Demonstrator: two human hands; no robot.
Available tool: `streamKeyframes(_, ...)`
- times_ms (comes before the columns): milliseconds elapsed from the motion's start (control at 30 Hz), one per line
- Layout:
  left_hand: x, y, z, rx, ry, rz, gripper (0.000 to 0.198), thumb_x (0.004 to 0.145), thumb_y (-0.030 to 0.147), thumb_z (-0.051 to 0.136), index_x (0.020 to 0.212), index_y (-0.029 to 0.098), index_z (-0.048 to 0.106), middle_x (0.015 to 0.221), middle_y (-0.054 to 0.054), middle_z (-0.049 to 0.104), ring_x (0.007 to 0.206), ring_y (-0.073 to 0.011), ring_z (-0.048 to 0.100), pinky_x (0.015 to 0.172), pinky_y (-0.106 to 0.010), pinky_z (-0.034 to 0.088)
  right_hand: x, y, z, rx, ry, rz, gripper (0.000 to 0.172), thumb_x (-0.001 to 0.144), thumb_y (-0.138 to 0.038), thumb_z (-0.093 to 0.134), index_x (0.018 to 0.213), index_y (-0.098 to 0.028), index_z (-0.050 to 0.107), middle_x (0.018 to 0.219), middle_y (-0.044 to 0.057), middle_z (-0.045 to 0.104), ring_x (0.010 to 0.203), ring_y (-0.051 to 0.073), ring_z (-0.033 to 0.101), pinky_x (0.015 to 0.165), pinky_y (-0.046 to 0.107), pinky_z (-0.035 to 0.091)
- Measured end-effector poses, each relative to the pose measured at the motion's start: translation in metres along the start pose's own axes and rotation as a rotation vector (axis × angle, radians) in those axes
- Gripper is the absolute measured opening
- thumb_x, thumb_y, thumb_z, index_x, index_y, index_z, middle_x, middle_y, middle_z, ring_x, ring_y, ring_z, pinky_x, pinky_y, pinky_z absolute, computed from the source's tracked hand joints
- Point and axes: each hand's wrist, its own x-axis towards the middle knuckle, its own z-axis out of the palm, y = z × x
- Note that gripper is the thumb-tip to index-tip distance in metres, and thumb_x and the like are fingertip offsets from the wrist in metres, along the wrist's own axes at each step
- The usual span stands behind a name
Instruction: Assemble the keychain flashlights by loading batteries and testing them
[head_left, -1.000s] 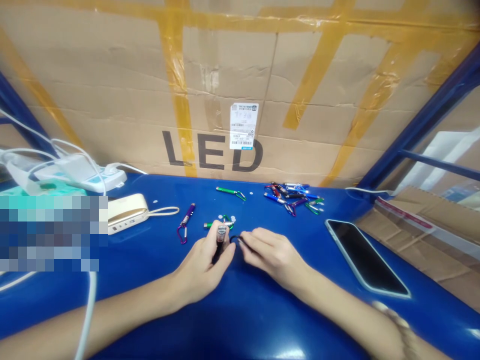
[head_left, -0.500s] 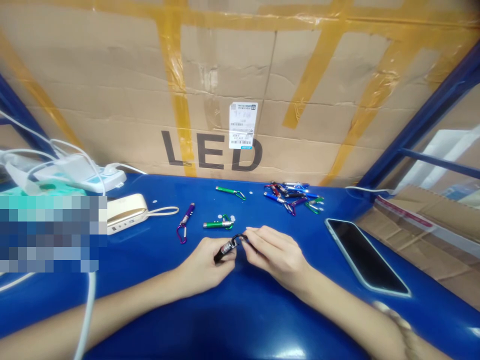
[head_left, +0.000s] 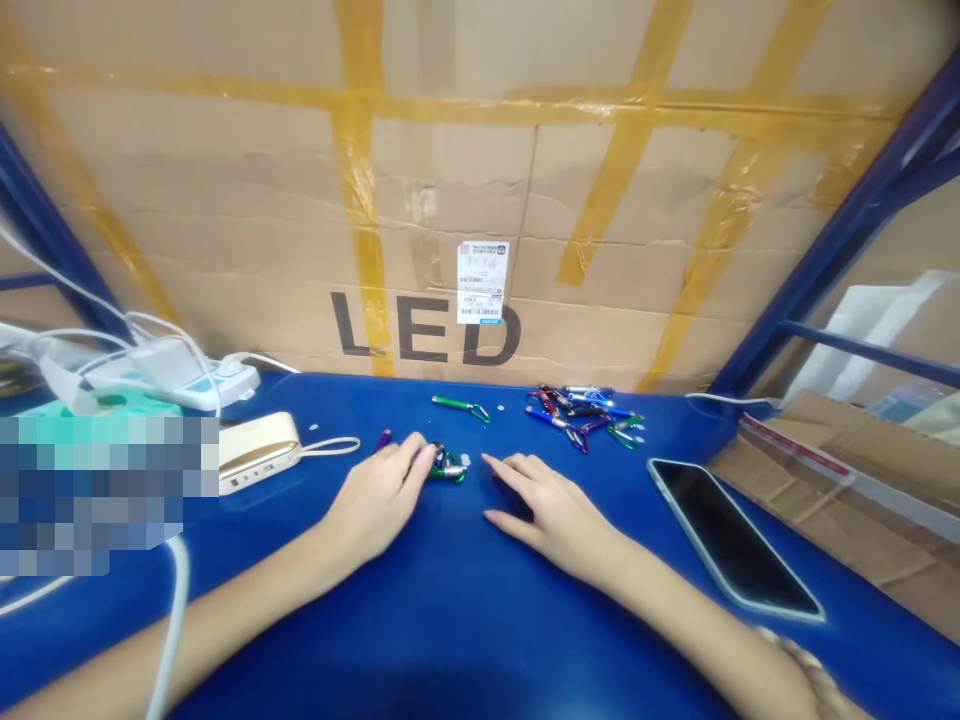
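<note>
My left hand (head_left: 373,503) lies palm down on the blue bench (head_left: 450,620), its fingers (head_left: 411,456) together and reaching forward. Their tips are touching or just beside a green keychain flashlight (head_left: 448,468) with a green carabiner, tangled with a dark piece (head_left: 436,454) too small to make out. I cannot tell whether those fingers grip it. My right hand (head_left: 551,515) rests just to the right of the flashlight, its fingers spread apart and holding nothing. A purple flashlight (head_left: 383,440) pokes out behind my left hand. Farther ahead sit a second green flashlight (head_left: 459,405) and a heap of colored carabiner flashlights (head_left: 577,418). A black smartphone (head_left: 735,538) lies to the right, a cream power bank (head_left: 255,453) to the left.
</note>
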Motion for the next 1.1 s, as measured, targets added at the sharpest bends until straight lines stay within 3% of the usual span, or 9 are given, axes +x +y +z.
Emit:
streamKeyframes(100,0.01,-0.015,-0.004,0.271,0.112,0.065,0.027,0.091,0.032,0.027,0.088,0.019,0.051,0.07,-0.003,0.049,0.07,-0.0209,0.049,0.068,-0.033,0.038,-0.002,0.0,-0.001,-0.072,-0.017,0.007,0.04,0.086,-0.037,0.05,0.119,-0.017,0.054,0.106,0.011,0.057,0.096,0.023,0.055,0.081,0.043,0.05)
streamKeyframes(267,0.016,-0.026,0.0,0.43,0.204,0.168,0.026,0.091,0.031,0.032,0.094,0.016,0.052,0.093,-0.01,0.054,0.084,-0.0245,0.046,0.072,-0.036,0.037,-0.002,-0.001,-0.002,-0.103,-0.006,-0.001,0.033,0.086,-0.037,0.049,0.114,-0.02,0.057,0.104,0.009,0.058,0.095,0.022,0.055,0.079,0.041,0.05)
streamKeyframes(400,0.014,-0.025,0.005,0.275,0.013,0.348,0.027,0.09,0.038,0.035,0.102,0.022,0.053,0.1,-0.005,0.054,0.09,-0.022,0.048,0.079,-0.037,0.037,-0.001,0.003,-0.004,-0.097,0.004,0.014,0.032,0.086,-0.036,0.05,0.112,-0.02,0.058,0.103,0.008,0.058,0.095,0.022,0.055,0.081,0.04,0.049)
streamKeyframes(500,0.011,-0.022,0.01,0.18,-0.088,0.373,0.026,0.09,0.038,0.034,0.101,0.025,0.055,0.1,-0.003,0.056,0.092,-0.0203,0.049,0.085,-0.039,0.036,0.0,0.008,-0.007,-0.087,-0.005,0.034,0.031,0.085,-0.035,0.051,0.111,-0.02,0.059,0.103,0.008,0.058,0.095,0.022,0.055,0.082,0.04,0.048)
streamKeyframes(700,0.01,-0.018,0.009,0.142,-0.077,0.327,0.019,0.088,0.032,0.039,0.09,0.021,0.055,0.088,-0.002,0.063,0.084,-0.0194,0.055,0.089,-0.043,0.035,0.003,0.016,-0.012,-0.025,-0.031,0.07,0.032,0.086,-0.035,0.049,0.114,-0.02,0.057,0.104,0.008,0.057,0.098,0.022,0.055,0.084,0.038,0.047)
streamKeyframes(900,0.003,-0.014,0.011,0.087,-0.051,0.412,0.02,0.09,0.035,0.036,0.098,0.025,0.052,0.092,-0.002,0.064,0.084,-0.0188,0.057,0.081,-0.035,0.041,0.001,0.001,-0.011,0.213,0.018,0.04,0.047,0.088,-0.039,0.045,0.133,-0.025,0.037,0.115,0.007,0.054,0.104,0.018,0.052,0.089,0.034,0.044)
streamKeyframes(1000,-0.001,-0.012,0.017,0.077,-0.075,0.43,0.016,0.086,0.036,0.044,0.087,0.022,0.05,0.084,-0.002,0.063,0.078,-0.0193,0.056,0.072,-0.031,0.042,0.002,-0.011,-0.006,0.318,0.033,-0.083,0.046,0.087,-0.037,0.049,0.131,-0.026,0.041,0.114,0.005,0.055,0.107,0.017,0.05,0.09,0.03,0.042)
streamKeyframes(1100,-0.004,-0.008,0.019,0.049,-0.085,0.384,0.017,0.086,0.038,0.043,0.081,0.021,0.046,0.083,-0.002,0.061,0.078,-0.0186,0.056,0.07,-0.029,0.042,0.003,-0.017,0.0,0.342,0.027,-0.13,0.038,0.084,-0.035,0.054,0.122,-0.027,0.052,0.098,0.003,0.062,0.093,0.016,0.056,0.081,0.026,0.044)
